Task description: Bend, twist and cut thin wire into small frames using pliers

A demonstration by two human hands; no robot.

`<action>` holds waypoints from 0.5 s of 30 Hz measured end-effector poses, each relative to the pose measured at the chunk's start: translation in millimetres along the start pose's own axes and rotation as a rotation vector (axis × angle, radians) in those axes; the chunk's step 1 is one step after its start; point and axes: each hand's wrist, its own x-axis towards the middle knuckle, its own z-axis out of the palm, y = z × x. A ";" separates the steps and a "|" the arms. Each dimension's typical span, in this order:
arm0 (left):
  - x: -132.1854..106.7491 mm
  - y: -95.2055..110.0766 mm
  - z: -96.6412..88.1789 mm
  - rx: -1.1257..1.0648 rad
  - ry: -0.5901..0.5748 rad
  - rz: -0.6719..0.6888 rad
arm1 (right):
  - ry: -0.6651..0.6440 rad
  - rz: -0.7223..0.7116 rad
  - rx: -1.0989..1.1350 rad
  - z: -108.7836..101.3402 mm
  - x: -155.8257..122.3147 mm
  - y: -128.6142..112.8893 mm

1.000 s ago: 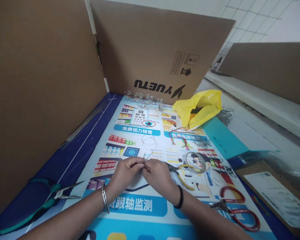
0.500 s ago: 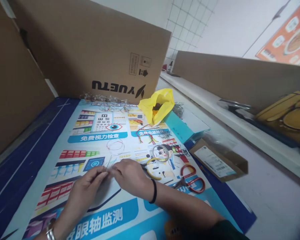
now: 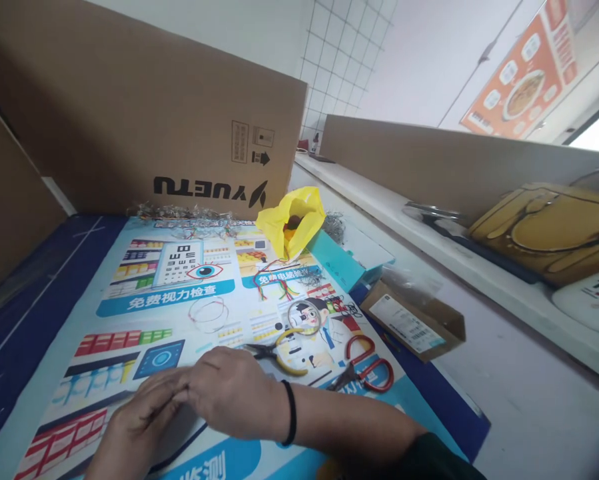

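My left hand (image 3: 146,407) and my right hand (image 3: 236,393) meet low over the printed sheet (image 3: 96,363), fingers closed and pressed together. Whatever is between the fingertips is hidden by the hands. Just beyond the right hand lie pliers with yellow handles (image 3: 292,360), their dark jaws towards it. To the right of them rest red-handled scissors (image 3: 376,370), blades pointing at my right forearm. A thin ring of pale and reddish wire (image 3: 208,315) lies on the sheet ahead of the hands.
A yellow bag (image 3: 292,223) stands open at the back, with coloured cords (image 3: 286,287) in front. Beside it are a teal box (image 3: 342,260) and an open cardboard box (image 3: 414,323). Silvery wire clumps (image 3: 179,212) line the tall cardboard wall (image 3: 179,113). A round coil (image 3: 304,317) lies mid-sheet.
The view has swung right. The hands have come together and turned, lower and further left in the picture. Thin, hair-like strands showing at the fingertips before are now hidden.
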 end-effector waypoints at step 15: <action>-5.7 -8.6 7.8 -0.029 -0.125 -0.286 | -0.215 0.002 0.104 6.6 -0.1 14.4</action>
